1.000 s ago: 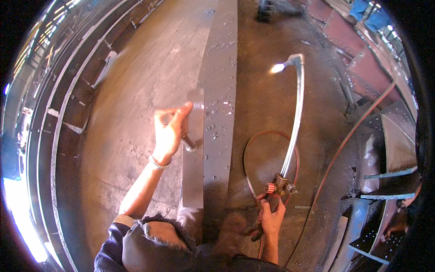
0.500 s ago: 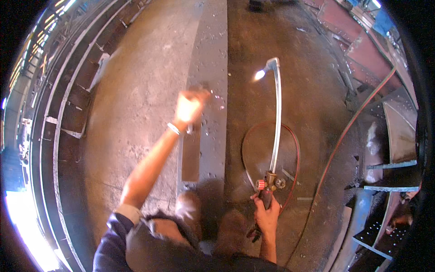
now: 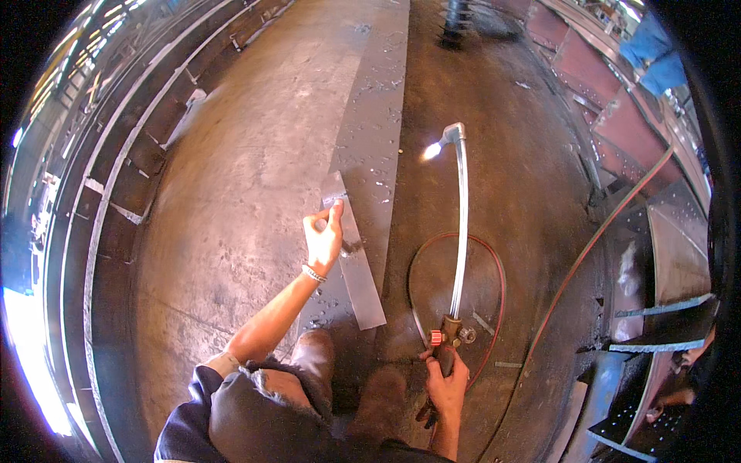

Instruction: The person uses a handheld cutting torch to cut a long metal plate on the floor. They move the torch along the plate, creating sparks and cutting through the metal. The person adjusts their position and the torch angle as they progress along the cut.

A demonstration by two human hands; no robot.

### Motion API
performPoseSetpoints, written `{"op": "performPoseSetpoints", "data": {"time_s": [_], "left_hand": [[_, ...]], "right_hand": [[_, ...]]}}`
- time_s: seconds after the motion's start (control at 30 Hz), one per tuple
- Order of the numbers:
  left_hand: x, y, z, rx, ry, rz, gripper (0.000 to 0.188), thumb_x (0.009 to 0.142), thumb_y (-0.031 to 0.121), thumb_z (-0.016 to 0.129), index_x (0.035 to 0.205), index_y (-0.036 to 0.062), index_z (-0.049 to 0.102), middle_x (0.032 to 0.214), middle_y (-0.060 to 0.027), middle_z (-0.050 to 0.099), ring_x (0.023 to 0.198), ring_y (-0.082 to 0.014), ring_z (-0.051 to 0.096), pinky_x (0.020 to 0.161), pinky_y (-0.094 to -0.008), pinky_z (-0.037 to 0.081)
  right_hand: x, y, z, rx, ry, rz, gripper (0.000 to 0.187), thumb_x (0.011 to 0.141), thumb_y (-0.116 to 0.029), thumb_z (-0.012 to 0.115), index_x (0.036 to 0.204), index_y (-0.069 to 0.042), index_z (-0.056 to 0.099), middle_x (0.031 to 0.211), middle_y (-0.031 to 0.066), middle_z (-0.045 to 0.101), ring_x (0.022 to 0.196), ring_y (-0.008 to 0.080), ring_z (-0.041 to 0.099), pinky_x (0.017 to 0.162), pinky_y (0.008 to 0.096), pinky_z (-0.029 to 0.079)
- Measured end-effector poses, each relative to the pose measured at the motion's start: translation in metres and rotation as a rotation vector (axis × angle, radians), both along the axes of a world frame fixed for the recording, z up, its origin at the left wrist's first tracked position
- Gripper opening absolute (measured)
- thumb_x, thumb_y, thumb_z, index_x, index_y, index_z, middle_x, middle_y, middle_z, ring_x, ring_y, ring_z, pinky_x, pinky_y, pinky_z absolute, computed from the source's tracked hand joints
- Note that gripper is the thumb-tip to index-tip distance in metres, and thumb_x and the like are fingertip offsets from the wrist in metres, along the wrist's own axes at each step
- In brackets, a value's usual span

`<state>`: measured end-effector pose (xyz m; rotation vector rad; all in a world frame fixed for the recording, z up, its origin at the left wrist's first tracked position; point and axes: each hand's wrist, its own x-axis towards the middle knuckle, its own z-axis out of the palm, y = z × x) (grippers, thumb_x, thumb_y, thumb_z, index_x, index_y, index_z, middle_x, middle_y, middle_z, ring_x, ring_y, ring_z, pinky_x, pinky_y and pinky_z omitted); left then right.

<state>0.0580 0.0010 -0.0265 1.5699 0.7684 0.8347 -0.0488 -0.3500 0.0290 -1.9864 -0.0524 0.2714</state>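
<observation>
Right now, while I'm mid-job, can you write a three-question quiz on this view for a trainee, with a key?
1. Which hand grips the torch?
2. True or false: the torch's flame is out.
3. The left hand is nearest to: a) the hose; b) the metal strip; c) the red knob.

Key: 1. The right hand. 2. False; the flame is lit. 3. b

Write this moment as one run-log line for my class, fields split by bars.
left hand: at grey metal strip | right hand: gripping torch | flame: lit, pointing leftward | hose: looped
</observation>
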Motion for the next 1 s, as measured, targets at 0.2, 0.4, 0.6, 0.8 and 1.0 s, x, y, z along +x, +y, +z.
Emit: {"op": "performPoseSetpoints", "data": {"time_s": [0.2,0.4,0.6,0.8,1.0], "left_hand": [[-0.033,-0.024,0.074,0.037,0.136,-0.088,0.049,0.094,0.034,0.061,0.06,-0.0003,0.052,0.05,0.0012,0.036,0.05,-0.0066,0.037,0.045,-0.0313,0.031],[-0.046,-0.013,0.079,0.039,0.033,-0.135,0.046,0.094,0.026,0.06,0.06,-0.0035,0.057,0.047,-0.0129,0.038,0.047,-0.0086,0.036,0.044,-0.0347,0.033],[-0.051,0.014,0.048,0.127,-0.064,-0.551,0.048,0.094,0.022,0.061,0.052,0.0009,0.05,0.046,-0.0131,0.035,0.041,-0.0199,0.029,0.04,-0.0359,0.031],[-0.046,0.005,0.045,0.057,-0.115,-0.448,0.05,0.094,0.022,0.058,0.05,0.0022,0.046,0.043,-0.0138,0.037,0.035,-0.0243,0.038,0.039,-0.0377,0.033],[-0.053,0.025,0.054,0.005,-0.105,-0.459,0.046,0.092,0.016,0.062,0.05,0.0005,0.049,0.041,-0.0068,0.036,0.036,-0.0105,0.035,0.037,-0.0337,0.03]], "right_hand": [[0.01,0.014,0.026,-0.107,0.159,0.088,0.018,0.082,-0.011,0.063,0.096,0.001,0.066,0.084,0.0107,0.068,0.078,0.0177,0.063,0.075,0.0322,0.047],[0.011,0.051,0.021,-0.163,0.172,0.147,0.023,0.08,-0.008,0.065,0.101,0.002,0.066,0.09,0.0128,0.071,0.085,0.0166,0.064,0.081,0.0321,0.048],[0.013,0.068,0.013,-0.201,0.066,0.161,0.012,0.085,-0.006,0.058,0.092,0.0,0.065,0.076,0.0031,0.063,0.051,0.0074,0.048,0.048,0.0257,0.038],[0.024,0.076,0.046,-0.244,0.115,0.108,0.014,0.084,-0.006,0.059,0.095,0.0,0.065,0.076,0.004,0.063,0.055,0.01,0.05,0.052,0.0275,0.039],[0.047,0.106,0.082,-0.327,0.154,0.152,0.016,0.081,-0.007,0.061,0.094,0.0,0.067,0.081,0.0047,0.066,0.076,0.0121,0.059,0.073,0.029,0.047]]}}
